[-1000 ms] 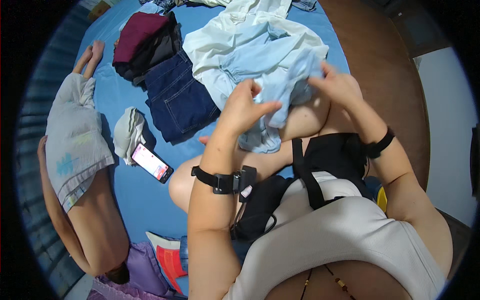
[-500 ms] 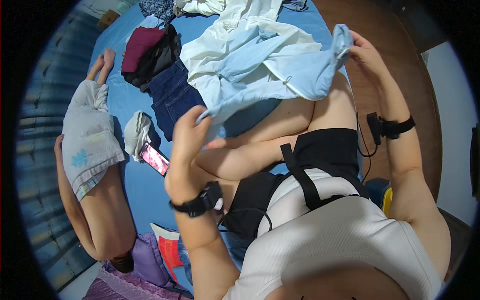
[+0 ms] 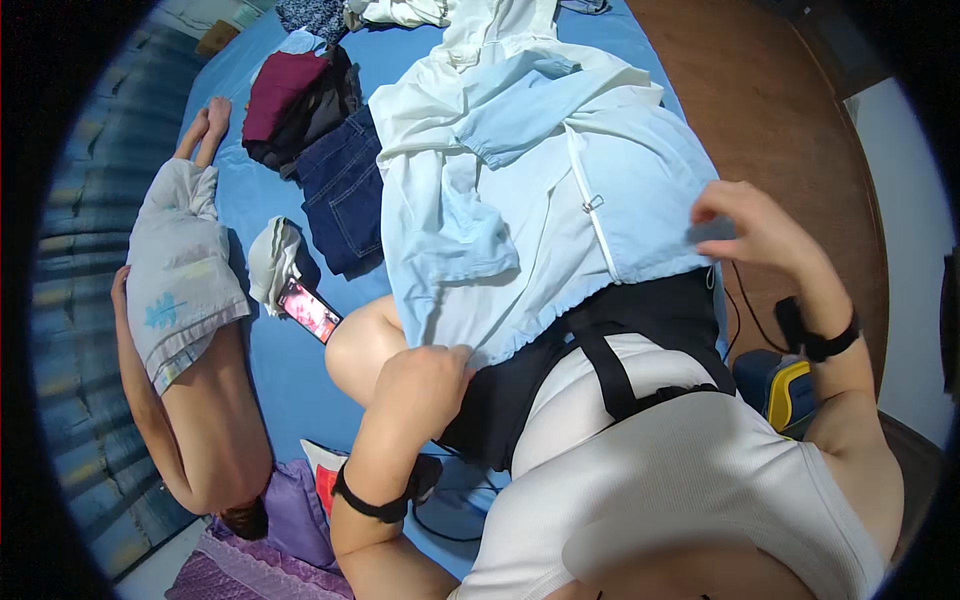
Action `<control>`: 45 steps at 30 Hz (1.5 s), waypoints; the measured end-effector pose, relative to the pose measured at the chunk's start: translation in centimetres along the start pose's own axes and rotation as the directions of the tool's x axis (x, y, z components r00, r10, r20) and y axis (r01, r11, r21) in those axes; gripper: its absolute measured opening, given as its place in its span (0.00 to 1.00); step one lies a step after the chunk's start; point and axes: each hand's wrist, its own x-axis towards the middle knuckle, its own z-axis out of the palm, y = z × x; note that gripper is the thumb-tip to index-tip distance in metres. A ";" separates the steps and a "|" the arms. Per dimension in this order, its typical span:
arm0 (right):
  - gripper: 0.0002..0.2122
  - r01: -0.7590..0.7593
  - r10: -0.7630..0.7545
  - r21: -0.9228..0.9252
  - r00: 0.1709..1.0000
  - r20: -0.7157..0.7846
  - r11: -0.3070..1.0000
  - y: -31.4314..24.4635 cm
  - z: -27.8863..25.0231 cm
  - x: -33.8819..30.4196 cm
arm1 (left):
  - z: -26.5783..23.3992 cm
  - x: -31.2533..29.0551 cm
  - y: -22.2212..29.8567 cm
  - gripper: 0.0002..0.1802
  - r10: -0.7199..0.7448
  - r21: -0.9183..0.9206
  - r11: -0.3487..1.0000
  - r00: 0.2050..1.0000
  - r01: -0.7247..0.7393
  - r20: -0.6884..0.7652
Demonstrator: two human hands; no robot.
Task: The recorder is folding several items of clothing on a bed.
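A light blue and white zip jacket (image 3: 650, 195) lies spread over my legs and the bed, its hem toward me. One sleeve is laid across its upper part, and a second sleeve end rests on its left half. At the lower left hem corner, my left hand (image 3: 422, 388) is closed on the jacket's edge, its fingertips partly hidden. By the right edge of the jacket, my right hand (image 3: 755, 228) is open, with a gap between thumb and fingers and no cloth between them.
Left of the jacket lie folded dark blue jeans (image 3: 345, 195), a maroon garment (image 3: 285, 100) with dark clothes, a white bra (image 3: 272, 262) and a lit phone (image 3: 308, 310). Another person (image 3: 205, 400) lies along the bed's left side. A blue-yellow bag (image 3: 775, 390) stands at the right.
The jacket has come down toward me and now lies flatter over my legs. My left hand has moved nearer with the hem. My right hand has let go and moved lower.
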 end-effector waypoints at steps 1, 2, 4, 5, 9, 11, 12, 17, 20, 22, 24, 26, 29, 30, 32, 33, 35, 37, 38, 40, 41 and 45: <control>0.11 0.023 -0.016 0.119 0.998 -0.056 0.993 -0.7 1.9 0.3 | -0.3 0.5 0.0 0.07 -0.048 0.015 0.999 0.997 0.048 0.053; 0.10 0.059 -0.050 0.121 0.996 -0.078 0.991 -1.8 3.6 0.7 | 0.1 0.9 -0.3 0.07 -0.053 0.015 0.999 0.997 0.053 0.051; 0.10 0.219 -0.217 0.056 0.975 -0.050 0.974 -2.8 5.8 2.1 | 2.3 2.9 -1.2 0.16 -0.078 0.060 0.995 0.990 0.085 -0.117; 0.10 0.209 -0.205 0.064 0.977 -0.066 0.976 -4.0 6.7 3.1 | 2.7 3.2 -1.3 0.16 -0.089 0.060 0.994 0.989 0.097 -0.117; 0.17 0.146 -0.118 0.185 0.981 -0.151 0.972 -6.7 10.9 9.0 | 2.8 2.8 -0.3 0.24 -0.208 0.069 0.967 0.914 0.246 -0.349; 0.18 0.114 -0.089 0.142 0.981 -0.172 0.983 -6.7 13.2 11.4 | 2.8 3.1 -0.1 0.24 -0.302 0.034 0.939 0.866 0.344 -0.398; 0.18 0.025 -0.021 0.060 0.998 -0.053 0.998 -7.2 14.0 12.3 | 3.4 3.1 -0.5 0.21 -0.314 0.046 0.924 0.824 0.379 -0.471; 0.13 -0.034 0.043 -0.092 0.995 0.094 0.995 -6.9 16.6 14.0 | 5.1 2.2 -1.5 0.10 -0.349 0.013 0.897 0.727 0.442 -0.591; 0.09 0.231 -0.238 -0.056 0.953 -0.189 0.971 -5.6 16.1 14.8 | 4.1 1.4 -2.3 0.07 -0.406 -0.060 0.873 0.650 0.485 -0.643; 0.09 0.376 -0.374 -0.015 0.914 -0.158 0.926 -7.0 13.7 13.9 | 3.4 -0.3 -3.4 0.08 -0.468 -0.239 0.846 0.448 0.477 -0.762; 0.09 0.516 -0.507 0.135 0.856 -0.101 0.846 -7.8 13.3 12.4 | 2.6 -1.8 -3.6 0.08 -0.534 -0.263 0.802 0.449 0.536 -0.716; 0.10 0.497 -0.520 0.217 0.852 0.064 0.840 -7.4 15.2 11.9 | 2.8 -2.4 -3.7 0.09 -0.606 -0.286 0.748 0.442 0.599 -0.661; 0.12 0.468 -0.524 0.297 0.839 0.146 0.832 -7.2 17.3 12.5 | 2.8 -2.6 -3.3 0.10 -0.683 -0.339 0.703 0.460 0.625 -0.568; 0.12 0.439 -0.518 0.359 0.841 0.159 0.823 -7.5 17.3 12.6 | 2.7 -2.5 -3.1 0.10 -0.680 -0.338 0.706 0.462 0.623 -0.569; 0.14 0.405 -0.504 0.370 0.834 0.224 0.836 -7.5 16.7 12.9 | 2.5 -1.8 -2.4 0.18 -0.258 0.040 0.898 0.598 0.437 -0.759; 0.15 0.376 -0.496 0.381 0.817 0.293 0.844 -7.5 16.0 12.9 | 2.7 -1.6 -2.0 0.18 -0.254 0.041 0.900 0.599 0.433 -0.759; 0.17 0.416 -0.492 0.283 0.818 0.298 0.864 -7.0 14.4 11.7 | 3.3 -1.2 -1.0 0.25 -0.210 0.027 0.966 0.839 0.258 -0.501; 0.23 0.449 -0.450 0.077 0.838 0.310 0.890 -5.8 11.9 10.1 | 2.7 -0.9 -0.5 0.27 -0.217 0.022 0.964 0.832 0.265 -0.510; 0.27 0.434 -0.406 -0.026 0.860 0.310 0.900 -4.8 10.4 9.1 | 2.5 -0.8 -0.6 0.29 -0.245 -0.019 0.963 0.845 0.269 -0.476; 0.31 0.310 -0.265 -0.213 0.940 0.213 0.927 -3.5 7.8 6.3 | 2.3 -0.9 -0.7 0.30 -0.275 -0.061 0.959 0.858 0.277 -0.433; 0.29 0.282 -0.244 -0.269 0.955 0.167 0.921 -2.4 7.2 5.0 | 2.2 -0.7 -0.7 0.32 -0.261 -0.039 0.961 0.857 0.273 -0.443; 0.25 0.194 -0.200 -0.291 0.980 0.009 0.937 -0.1 7.2 2.3 | 1.2 0.2 0.2 0.33 -0.210 0.046 0.966 0.879 0.254 -0.429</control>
